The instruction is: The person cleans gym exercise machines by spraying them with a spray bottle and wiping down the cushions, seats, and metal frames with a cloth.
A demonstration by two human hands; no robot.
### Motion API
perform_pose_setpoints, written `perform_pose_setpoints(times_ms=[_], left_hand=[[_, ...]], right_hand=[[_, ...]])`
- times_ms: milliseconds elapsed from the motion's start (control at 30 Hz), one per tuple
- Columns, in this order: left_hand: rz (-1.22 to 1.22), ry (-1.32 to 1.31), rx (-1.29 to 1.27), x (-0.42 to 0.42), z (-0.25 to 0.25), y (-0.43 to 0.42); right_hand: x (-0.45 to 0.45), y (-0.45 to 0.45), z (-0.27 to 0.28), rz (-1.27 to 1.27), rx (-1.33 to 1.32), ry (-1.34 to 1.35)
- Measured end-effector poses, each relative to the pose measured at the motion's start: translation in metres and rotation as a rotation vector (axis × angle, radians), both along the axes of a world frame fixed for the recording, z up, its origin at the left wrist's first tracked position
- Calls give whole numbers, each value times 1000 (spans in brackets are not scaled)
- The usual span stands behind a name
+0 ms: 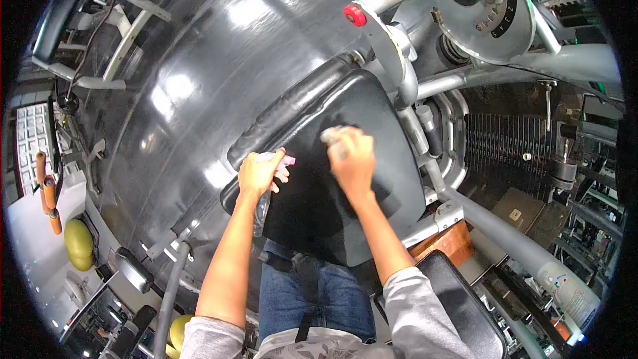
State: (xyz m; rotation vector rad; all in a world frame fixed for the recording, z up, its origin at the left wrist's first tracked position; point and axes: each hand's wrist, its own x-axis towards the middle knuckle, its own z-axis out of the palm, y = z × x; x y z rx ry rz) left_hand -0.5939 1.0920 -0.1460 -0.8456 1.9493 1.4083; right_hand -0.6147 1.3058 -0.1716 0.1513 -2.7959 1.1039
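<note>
Spray bottle (261,215) hangs within curled left fingers (282,175); blurred right fingers (353,135) apparently clutch cloth (329,135).

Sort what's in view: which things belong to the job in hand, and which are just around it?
In the job:
- spray bottle, in the left hand
- pale cloth, blurred, in the right hand
- black pad under the hands

Just around:
- red knob
- numbered disc
- weight stack

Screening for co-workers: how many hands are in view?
2: left hand, holding a spray bottle at the left of the large black pad; right hand, blurred, over its middle.
</note>
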Motion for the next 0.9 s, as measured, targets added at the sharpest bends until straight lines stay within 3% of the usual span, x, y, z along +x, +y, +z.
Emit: perform_pose_setpoints(times_ms=[100, 200, 267, 367, 433, 533, 733, 900], left_hand=[[13, -2, -7, 0, 1, 0], [17, 6, 5, 1, -2, -1], [20, 22, 16, 0, -4, -3], [17, 24, 28, 1, -8, -4], [22, 30, 46, 2, -10, -5], [23, 33, 23, 2, -8, -5], [7, 57, -16, 4, -4, -2], [37, 100, -43, 9, 6, 10]], right_hand=[[35, -13, -6, 260, -18, -67], [21, 14, -4, 318, 17, -56], [-1, 36, -10, 89, 63, 45], [-19, 64, -21, -285, 76, -50], [-15, 55, -20, -365, 60, -48], [9, 30, -15, -207, -67, 63], [65, 18, -17, -5, -90, -51], [51, 64, -30, -287, -33, -80]])
